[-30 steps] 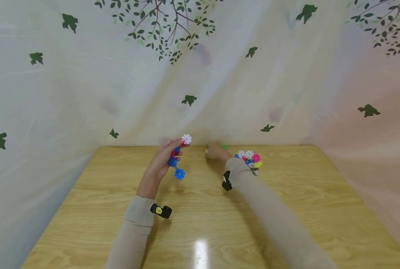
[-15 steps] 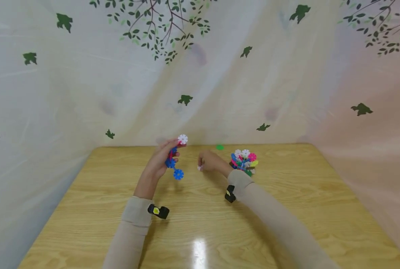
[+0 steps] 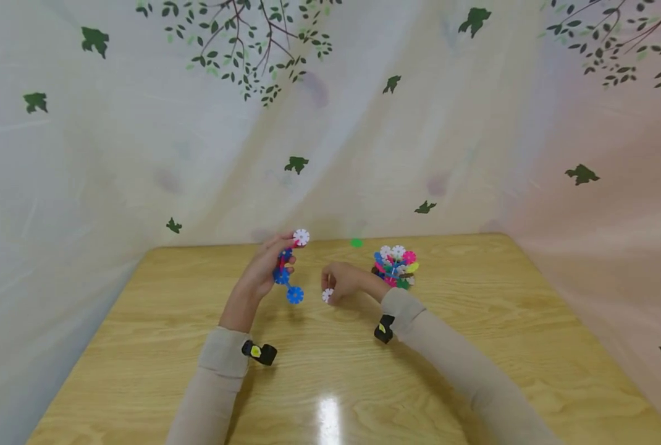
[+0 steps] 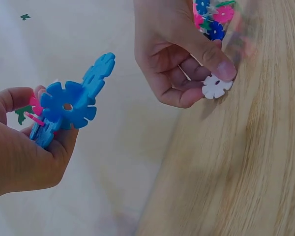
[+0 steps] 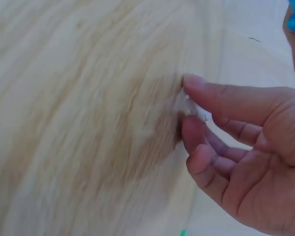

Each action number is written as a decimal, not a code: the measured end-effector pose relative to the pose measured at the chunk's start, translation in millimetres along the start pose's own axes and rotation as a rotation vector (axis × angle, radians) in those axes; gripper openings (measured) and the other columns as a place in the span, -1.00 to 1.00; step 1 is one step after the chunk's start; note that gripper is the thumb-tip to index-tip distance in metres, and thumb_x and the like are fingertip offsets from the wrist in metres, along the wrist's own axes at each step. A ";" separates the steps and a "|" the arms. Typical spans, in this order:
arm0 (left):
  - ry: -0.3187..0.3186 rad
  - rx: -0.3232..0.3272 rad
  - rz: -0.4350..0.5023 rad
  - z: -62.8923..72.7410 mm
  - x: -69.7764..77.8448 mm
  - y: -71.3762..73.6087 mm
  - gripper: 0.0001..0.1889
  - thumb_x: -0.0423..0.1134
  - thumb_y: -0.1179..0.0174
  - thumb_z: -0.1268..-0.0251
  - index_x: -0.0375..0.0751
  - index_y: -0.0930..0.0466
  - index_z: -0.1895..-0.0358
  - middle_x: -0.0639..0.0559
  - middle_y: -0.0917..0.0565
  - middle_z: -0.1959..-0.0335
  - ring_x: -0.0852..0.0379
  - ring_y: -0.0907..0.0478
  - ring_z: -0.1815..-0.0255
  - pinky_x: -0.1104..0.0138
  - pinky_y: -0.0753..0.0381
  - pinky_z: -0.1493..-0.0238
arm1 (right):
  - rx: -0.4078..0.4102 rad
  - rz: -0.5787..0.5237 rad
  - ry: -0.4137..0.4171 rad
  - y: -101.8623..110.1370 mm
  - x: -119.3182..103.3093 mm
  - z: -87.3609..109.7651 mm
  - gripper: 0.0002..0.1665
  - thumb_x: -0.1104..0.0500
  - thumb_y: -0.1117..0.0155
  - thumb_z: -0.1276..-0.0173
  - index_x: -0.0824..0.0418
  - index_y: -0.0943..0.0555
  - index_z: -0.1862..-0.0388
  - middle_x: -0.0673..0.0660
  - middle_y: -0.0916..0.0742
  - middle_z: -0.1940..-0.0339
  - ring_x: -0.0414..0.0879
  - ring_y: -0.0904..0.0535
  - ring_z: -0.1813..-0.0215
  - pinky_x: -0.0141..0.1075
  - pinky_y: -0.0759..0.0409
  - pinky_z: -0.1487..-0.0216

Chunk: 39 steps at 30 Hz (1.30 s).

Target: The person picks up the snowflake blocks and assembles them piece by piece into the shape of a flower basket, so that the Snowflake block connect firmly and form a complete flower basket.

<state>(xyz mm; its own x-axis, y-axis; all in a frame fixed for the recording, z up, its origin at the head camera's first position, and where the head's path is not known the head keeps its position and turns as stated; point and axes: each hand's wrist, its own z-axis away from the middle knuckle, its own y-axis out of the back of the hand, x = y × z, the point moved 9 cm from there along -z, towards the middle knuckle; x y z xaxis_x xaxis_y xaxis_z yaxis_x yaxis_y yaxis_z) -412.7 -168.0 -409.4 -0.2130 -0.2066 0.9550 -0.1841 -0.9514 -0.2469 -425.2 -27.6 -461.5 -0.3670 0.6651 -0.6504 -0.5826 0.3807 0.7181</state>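
My left hand [image 3: 261, 270] grips a chain of joined snowflake discs, the flower-shaped plastic building pieces. Blue discs [image 4: 69, 105] hang below the fingers, pink ones show between them, and a white disc [image 3: 301, 237] tops the chain. To the right, my right hand [image 3: 344, 281] pinches a single white snowflake disc [image 4: 217, 87] between thumb and fingertips, low over the table. In the right wrist view that disc is mostly hidden between the fingertips.
A pile of mixed-colour snowflake discs [image 3: 397, 267] sits beyond the right forearm. One green disc [image 3: 356, 243] lies at the back edge of the wooden table [image 3: 475, 346]. A printed cloth [image 3: 353, 154] hangs behind.
My right hand has drawn back from the far edge toward me, bringing the white disc, and the green disc came into full view. The left hand stays nearly still.
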 end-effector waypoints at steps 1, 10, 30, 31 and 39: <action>0.001 -0.003 -0.006 0.1 -1.2 -0.8 -0.53 -0.17 0.01 -0.63 -0.23 -0.30 -0.47 0.09 -0.53 0.03 0.35 -0.41 0.48 0.55 -0.50 0.49 | 0.002 -0.024 0.001 0.2 -1.2 1.6 -0.74 0.38 -0.53 -0.15 0.25 -0.61 0.25 0.11 -0.66 0.28 -0.14 -0.54 0.25 -0.38 -0.56 0.27; 0.025 -0.015 -0.022 -1.8 -8.7 -7.1 -0.57 -0.19 0.04 -0.64 -0.23 -0.31 -0.43 0.13 -0.54 0.08 0.36 -0.40 0.49 0.56 -0.49 0.50 | 0.504 -0.323 0.150 61.7 -25.9 27.3 -0.79 0.34 -0.34 -0.41 0.41 -0.64 0.03 0.26 -0.75 0.34 0.03 -0.68 0.38 -0.16 -0.70 0.34; 0.016 -0.054 -0.075 -1.0 -8.6 -15.0 -0.55 -0.15 0.03 -0.65 -0.19 -0.32 -0.47 0.04 -0.49 -0.02 0.33 -0.41 0.44 0.55 -0.51 0.46 | 0.848 -0.377 0.305 85.9 -50.9 66.2 -0.88 0.22 -0.36 -0.43 0.27 -0.69 0.16 0.22 -0.78 0.22 -0.04 -0.73 0.21 -0.40 -0.67 0.24; 0.015 -0.054 -0.072 -0.6 -8.1 -15.4 -0.55 -0.15 0.03 -0.65 -0.19 -0.32 -0.46 0.03 -0.49 -0.02 0.33 -0.40 0.44 0.55 -0.51 0.47 | 0.844 -0.383 0.305 85.0 -51.0 66.0 -0.88 0.22 -0.36 -0.43 0.27 -0.69 0.16 0.22 -0.78 0.21 -0.04 -0.73 0.21 -0.39 -0.67 0.24; 0.049 -0.054 -0.058 2.0 -13.5 -18.1 -0.57 -0.15 0.00 -0.63 -0.19 -0.36 -0.43 0.06 -0.51 0.00 0.32 -0.40 0.45 0.53 -0.50 0.47 | 0.847 -0.385 0.309 79.0 -49.6 64.9 -0.88 0.25 -0.36 -0.43 0.31 -0.68 0.18 0.26 -0.78 0.20 0.06 -0.75 0.15 -0.37 -0.69 0.22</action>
<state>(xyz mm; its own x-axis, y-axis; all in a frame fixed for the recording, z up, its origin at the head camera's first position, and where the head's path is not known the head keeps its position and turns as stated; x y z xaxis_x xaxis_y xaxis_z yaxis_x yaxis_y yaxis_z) -404.6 -148.4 -417.5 -0.2473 -0.1391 0.9589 -0.2485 -0.9474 -0.2015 -406.0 11.2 -356.4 -0.5053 0.2470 -0.8268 -0.0333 0.9519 0.3047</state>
